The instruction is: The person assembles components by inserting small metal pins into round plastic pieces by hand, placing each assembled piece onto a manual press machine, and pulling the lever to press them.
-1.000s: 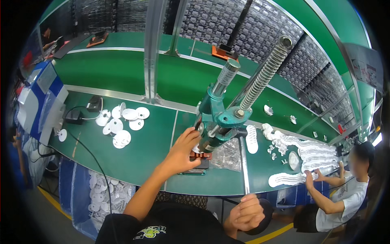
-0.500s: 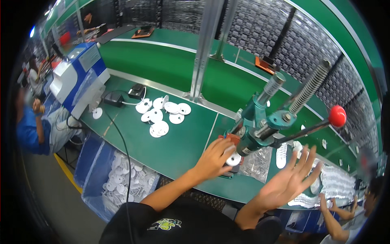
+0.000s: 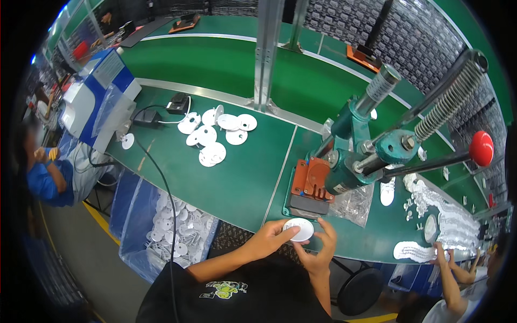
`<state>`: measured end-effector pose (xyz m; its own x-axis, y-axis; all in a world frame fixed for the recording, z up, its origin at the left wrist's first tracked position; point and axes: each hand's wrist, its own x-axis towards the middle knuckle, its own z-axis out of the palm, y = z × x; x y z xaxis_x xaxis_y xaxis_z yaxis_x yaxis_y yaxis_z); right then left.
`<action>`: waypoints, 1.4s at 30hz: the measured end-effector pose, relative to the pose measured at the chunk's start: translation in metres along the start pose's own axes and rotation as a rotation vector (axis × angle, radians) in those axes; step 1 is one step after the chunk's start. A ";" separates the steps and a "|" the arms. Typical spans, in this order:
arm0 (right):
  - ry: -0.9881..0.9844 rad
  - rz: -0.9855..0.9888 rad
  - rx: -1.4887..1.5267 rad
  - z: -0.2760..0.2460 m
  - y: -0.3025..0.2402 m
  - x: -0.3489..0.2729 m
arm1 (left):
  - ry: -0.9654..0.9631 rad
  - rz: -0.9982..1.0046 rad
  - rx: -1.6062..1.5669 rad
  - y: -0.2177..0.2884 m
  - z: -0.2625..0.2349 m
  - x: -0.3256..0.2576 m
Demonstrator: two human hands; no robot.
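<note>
Disc [image 3: 304, 229], white, round, no long axis, lies nearer the body than the red-brown fixture [image 3: 311, 176]. Left hand [image 3: 269, 240] pinches its left rim, thumb on face; right hand [image 3: 319, 254] curls at right, grip unclear. Half-second ago: left at fixture, right spread by lever [image 3: 431, 163].

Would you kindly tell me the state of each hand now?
Left hand: holding a white disc, thumb on top.
Right hand: at the disc's edge; whether it grips cannot be told.
</note>
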<state>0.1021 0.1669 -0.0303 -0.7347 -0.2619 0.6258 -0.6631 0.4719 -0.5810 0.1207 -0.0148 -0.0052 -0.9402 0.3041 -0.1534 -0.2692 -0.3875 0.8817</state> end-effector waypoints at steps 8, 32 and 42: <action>-0.067 0.043 0.010 0.022 -0.003 0.003 | 0.113 -0.038 0.392 -0.022 -0.025 0.004; 0.347 0.742 -0.358 -0.105 0.204 0.036 | 0.940 0.362 1.538 0.016 -0.196 0.023; 0.357 0.586 -0.522 -0.093 0.197 0.039 | 1.069 0.454 1.509 0.022 -0.189 0.022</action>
<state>-0.0442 0.3282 -0.0718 -0.7907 0.3841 0.4768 0.0239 0.7975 -0.6029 0.0548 -0.1812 -0.0733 -0.7540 -0.4053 0.5169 -0.1742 0.8822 0.4375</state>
